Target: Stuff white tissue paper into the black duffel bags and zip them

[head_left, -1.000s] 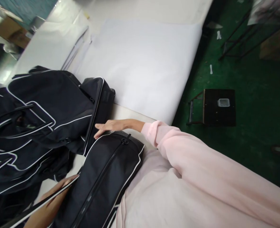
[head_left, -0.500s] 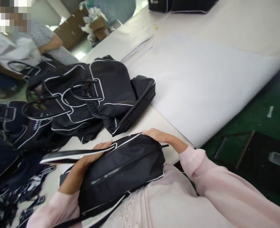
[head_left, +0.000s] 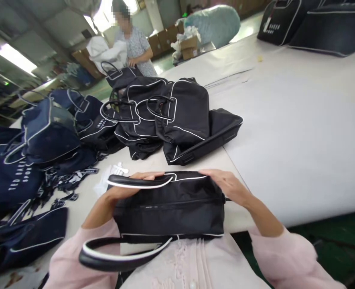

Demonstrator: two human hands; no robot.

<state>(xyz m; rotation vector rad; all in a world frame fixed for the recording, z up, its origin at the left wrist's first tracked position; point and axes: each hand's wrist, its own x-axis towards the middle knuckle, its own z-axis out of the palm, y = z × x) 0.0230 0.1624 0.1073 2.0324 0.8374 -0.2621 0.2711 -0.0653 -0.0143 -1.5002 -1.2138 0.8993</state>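
Note:
A black zippered tote bag (head_left: 168, 210) with white piping lies flat on the table's near edge, right in front of me. My left hand (head_left: 129, 186) grips its top edge and one white-edged black handle (head_left: 138, 181). My right hand (head_left: 228, 184) is curved over the bag's right end, holding that corner. The bag's second handle (head_left: 120, 253) hangs loose toward my body, over my pink sleeve. A zipper runs along the bag's long side.
A heap of black bags (head_left: 168, 116) sits just beyond my hands, with navy printed bags (head_left: 15, 180) and loose straps (head_left: 65, 184) to the left. White sheeting (head_left: 297, 132) covers the table's right side. A person (head_left: 135, 44) stands at the far end; more black bags (head_left: 303, 24) lie back right.
The view has swung from steeply tilted to nearly level. The bag has turned to lie crosswise in front of me, and my hands have moved to hold it at either end.

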